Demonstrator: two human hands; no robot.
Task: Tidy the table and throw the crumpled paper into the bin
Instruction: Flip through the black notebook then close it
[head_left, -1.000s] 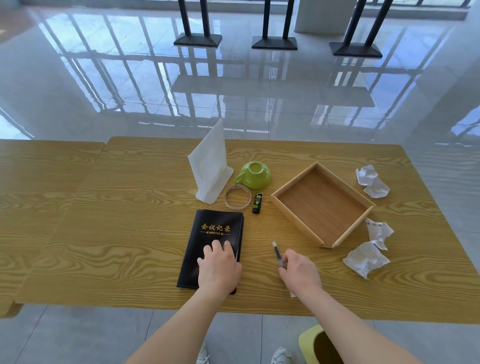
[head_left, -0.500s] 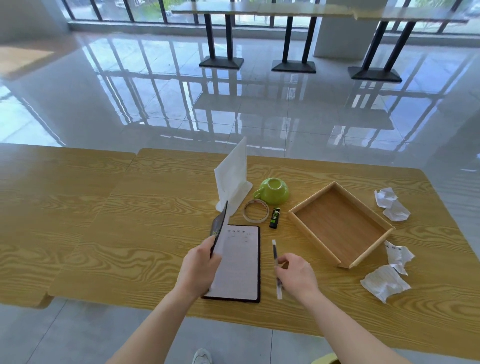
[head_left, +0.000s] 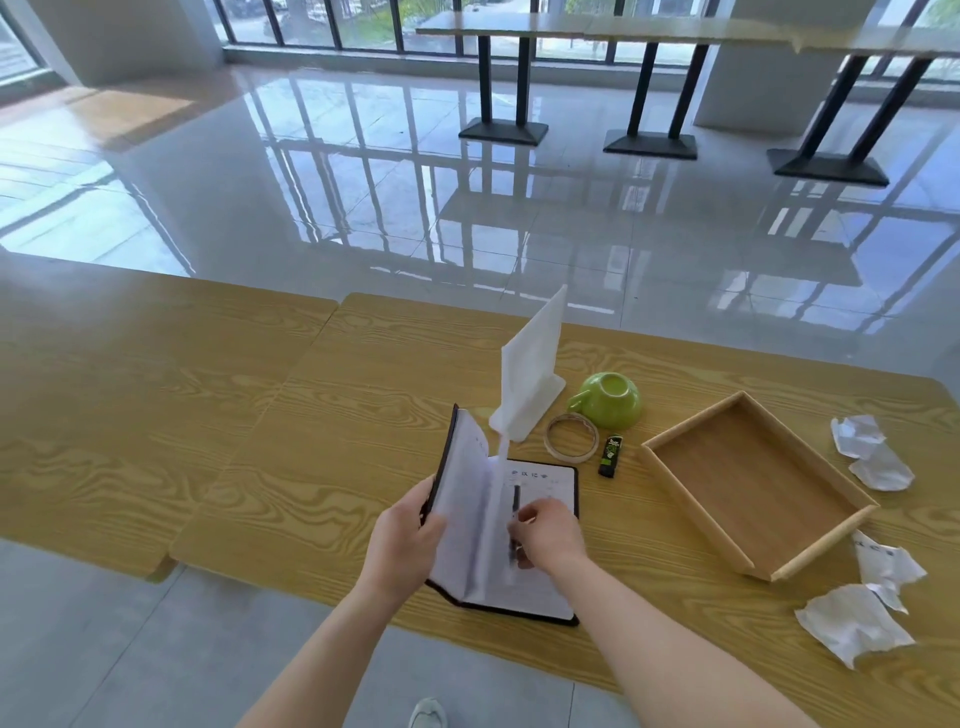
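A black notebook lies open on the wooden table. My left hand grips its raised front cover and several pages. My right hand holds a dark pen over the open white page. Several crumpled papers lie at the right: two beyond the wooden tray and two near the table's front edge. The bin is out of view.
A white folded card stand stands behind the notebook. A green cup lies overturned beside it, with a tape ring and a small black lighter in front. A second table adjoins on the left.
My left hand has lifted the notebook's cover and pages further. My right hand has carried the pen from the table beside the notebook onto the open page. The camera has tilted up.
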